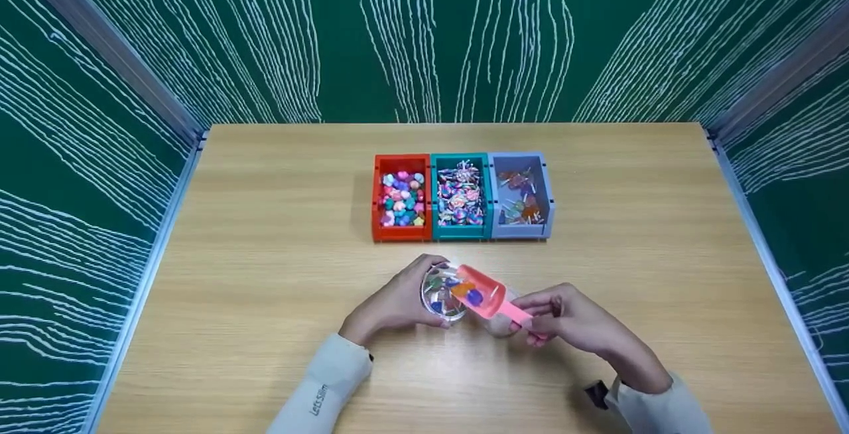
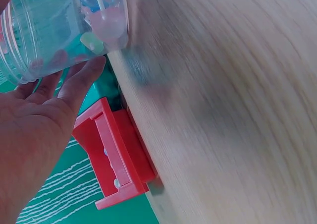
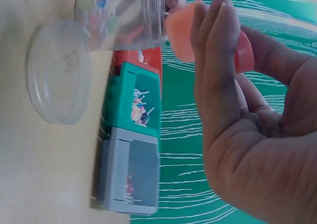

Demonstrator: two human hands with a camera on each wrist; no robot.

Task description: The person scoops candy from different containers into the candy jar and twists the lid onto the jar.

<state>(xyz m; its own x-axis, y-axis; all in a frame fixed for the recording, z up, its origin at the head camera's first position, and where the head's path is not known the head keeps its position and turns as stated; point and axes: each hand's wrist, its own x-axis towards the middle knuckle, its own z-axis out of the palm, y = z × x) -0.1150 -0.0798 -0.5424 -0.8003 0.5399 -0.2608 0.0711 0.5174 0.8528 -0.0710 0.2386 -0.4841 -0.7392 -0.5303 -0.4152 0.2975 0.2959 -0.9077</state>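
Note:
My left hand (image 1: 408,294) grips a clear plastic jar (image 2: 54,28), its fingers wrapped around the side. Inside the jar lie several small translucent candy-like pieces (image 2: 106,23), some with thin white sticks. By its handle, my right hand (image 1: 574,321) pinches a pink scoop (image 1: 487,288) between thumb and fingers. Orange and purple pieces (image 1: 467,291) sit toward the scoop's front, which overlaps the jar's open mouth. A clear round lid (image 3: 59,75) lies on the wooden table beside the jar, partly hidden under the scoop and right hand in the head view.
Three joined bins stand behind the hands: a red bin (image 1: 402,233) with colourful beads, a teal bin (image 1: 462,231) with striped lollipop-like pieces, and a grey-blue bin (image 1: 549,205) holding translucent stick pieces. Green walls with white lines (image 1: 451,36) surround the table (image 1: 265,221).

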